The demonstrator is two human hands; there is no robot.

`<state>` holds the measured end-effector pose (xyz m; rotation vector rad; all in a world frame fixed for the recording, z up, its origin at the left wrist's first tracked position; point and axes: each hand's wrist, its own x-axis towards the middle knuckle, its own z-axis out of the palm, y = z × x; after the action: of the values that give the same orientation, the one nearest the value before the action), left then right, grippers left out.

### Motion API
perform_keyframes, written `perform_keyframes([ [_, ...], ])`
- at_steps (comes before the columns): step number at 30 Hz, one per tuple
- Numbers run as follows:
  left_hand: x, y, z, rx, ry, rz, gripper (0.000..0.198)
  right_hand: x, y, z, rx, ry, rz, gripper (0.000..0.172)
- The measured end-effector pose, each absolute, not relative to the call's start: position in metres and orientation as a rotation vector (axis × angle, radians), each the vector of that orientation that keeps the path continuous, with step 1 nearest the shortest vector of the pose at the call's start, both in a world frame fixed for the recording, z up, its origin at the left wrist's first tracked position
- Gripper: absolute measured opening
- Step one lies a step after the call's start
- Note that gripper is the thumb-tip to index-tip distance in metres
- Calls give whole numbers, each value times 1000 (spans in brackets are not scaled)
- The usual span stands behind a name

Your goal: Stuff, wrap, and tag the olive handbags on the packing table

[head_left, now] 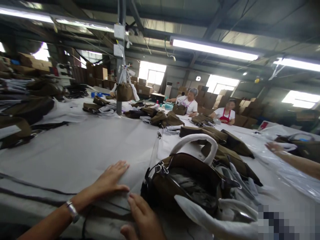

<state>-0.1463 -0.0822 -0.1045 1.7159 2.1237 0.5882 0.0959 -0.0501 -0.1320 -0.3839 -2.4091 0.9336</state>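
Note:
My left hand, with a bracelet on its wrist, is open with the fingers stretched over the pale table covering. Close by, my right hand is near the table edge, thumb apart from its fingers and nothing visible in it. Just right of my hands stands a dark olive-brown handbag, its top open and crumpled grey stuffing inside. White wrapping covers its handles, and metal rings and clasps show at its left end. Neither hand clearly touches the bag.
Several more olive bags lie behind the handbag and to the left. A post rises from the table with a bag hung on it. Two people work across the table. At right, another person's arm reaches over clear plastic sheeting.

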Motion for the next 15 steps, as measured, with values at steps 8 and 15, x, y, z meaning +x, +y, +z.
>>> perform_keyframes([
  [8,-161,-87,-131,1671,2108,627,78,50,-47,-146,-132,-2237,1028,55],
  [15,-181,-86,-116,1546,2076,923,57,25,-37,-134,-218,-1999,1278,40],
])
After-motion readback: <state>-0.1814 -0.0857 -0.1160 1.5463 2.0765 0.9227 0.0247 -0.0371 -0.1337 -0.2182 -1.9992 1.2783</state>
